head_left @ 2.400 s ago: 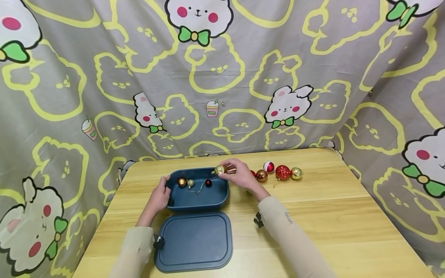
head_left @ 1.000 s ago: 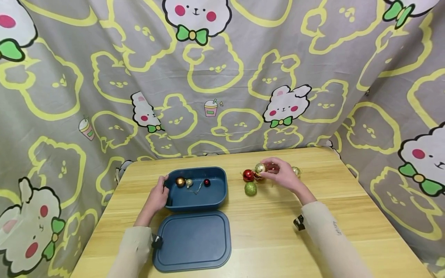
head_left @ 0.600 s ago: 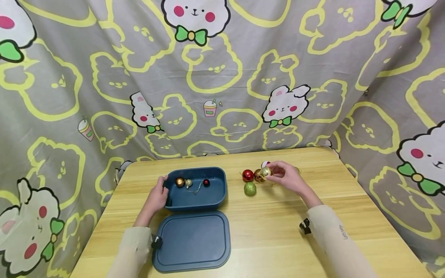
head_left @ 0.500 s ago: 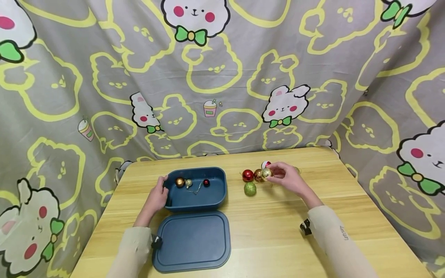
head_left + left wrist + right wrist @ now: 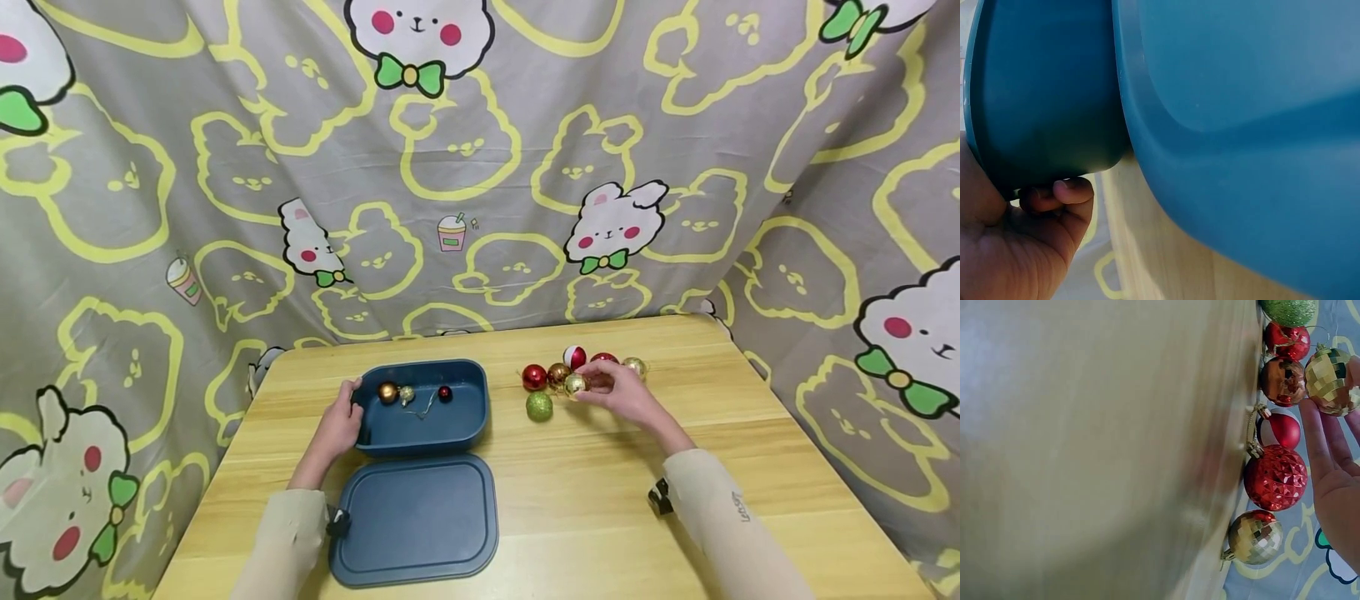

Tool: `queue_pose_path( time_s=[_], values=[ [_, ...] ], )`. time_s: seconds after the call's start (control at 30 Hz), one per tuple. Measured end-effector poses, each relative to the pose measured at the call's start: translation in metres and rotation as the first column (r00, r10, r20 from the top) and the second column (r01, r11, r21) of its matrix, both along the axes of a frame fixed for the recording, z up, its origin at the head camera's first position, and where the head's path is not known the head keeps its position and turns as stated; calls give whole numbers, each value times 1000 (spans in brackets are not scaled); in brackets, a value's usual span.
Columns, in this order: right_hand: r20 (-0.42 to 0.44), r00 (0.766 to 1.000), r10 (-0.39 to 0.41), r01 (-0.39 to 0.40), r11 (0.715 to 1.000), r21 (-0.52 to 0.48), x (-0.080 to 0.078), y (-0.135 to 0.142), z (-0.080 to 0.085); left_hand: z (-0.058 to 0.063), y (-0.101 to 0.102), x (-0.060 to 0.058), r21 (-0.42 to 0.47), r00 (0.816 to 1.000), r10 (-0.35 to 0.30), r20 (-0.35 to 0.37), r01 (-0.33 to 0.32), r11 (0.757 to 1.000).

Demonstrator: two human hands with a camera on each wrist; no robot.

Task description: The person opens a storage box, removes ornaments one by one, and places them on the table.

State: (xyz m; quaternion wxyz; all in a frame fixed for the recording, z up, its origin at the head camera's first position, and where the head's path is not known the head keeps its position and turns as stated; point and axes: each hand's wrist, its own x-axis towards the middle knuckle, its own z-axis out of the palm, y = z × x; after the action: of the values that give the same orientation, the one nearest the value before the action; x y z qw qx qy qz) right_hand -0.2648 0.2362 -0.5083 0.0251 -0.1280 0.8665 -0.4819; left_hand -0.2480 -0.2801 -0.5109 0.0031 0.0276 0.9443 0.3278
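My left hand [image 5: 343,421] grips the left end of a dark blue box [image 5: 423,446], thumb at the rim and fingers curled outside in the left wrist view. Inside the box lie a small copper bauble [image 5: 387,392], a small gold one [image 5: 406,395] with a thin string, and a small dark red one [image 5: 445,392]. My right hand [image 5: 618,390] pinches a faceted gold bauble [image 5: 1330,381] close over the table, beside a brown bauble [image 5: 1282,381]. Around it sit a shiny red bauble [image 5: 534,377], a green glitter bauble [image 5: 539,407] and a red-and-white bauble [image 5: 574,357].
A flat blue lid [image 5: 414,521] lies on the wooden table [image 5: 637,525] in front of the box. Behind my right hand are a textured red bauble [image 5: 1276,477] and a second gold faceted bauble [image 5: 1255,537]. A patterned curtain [image 5: 525,150] surrounds the table.
My right hand has carried the gold bauble from over the box's right rim to the cluster at right, then lowered it slightly toward the front. My left hand stays on the box.
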Motion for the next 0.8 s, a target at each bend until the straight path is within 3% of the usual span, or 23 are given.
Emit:
queue_pose_path(
  time_s=[0.27,0.8],
  values=[
    [57,998,-1,0,1000,14,-1,-2,-9,0,0,-1,-2,1000,0,-4,0,1000],
    [52,999,-7,4,998,67,-4,-9,-16,-1,-1,-1,2,1000,-1,-5,1,1000]
  ],
)
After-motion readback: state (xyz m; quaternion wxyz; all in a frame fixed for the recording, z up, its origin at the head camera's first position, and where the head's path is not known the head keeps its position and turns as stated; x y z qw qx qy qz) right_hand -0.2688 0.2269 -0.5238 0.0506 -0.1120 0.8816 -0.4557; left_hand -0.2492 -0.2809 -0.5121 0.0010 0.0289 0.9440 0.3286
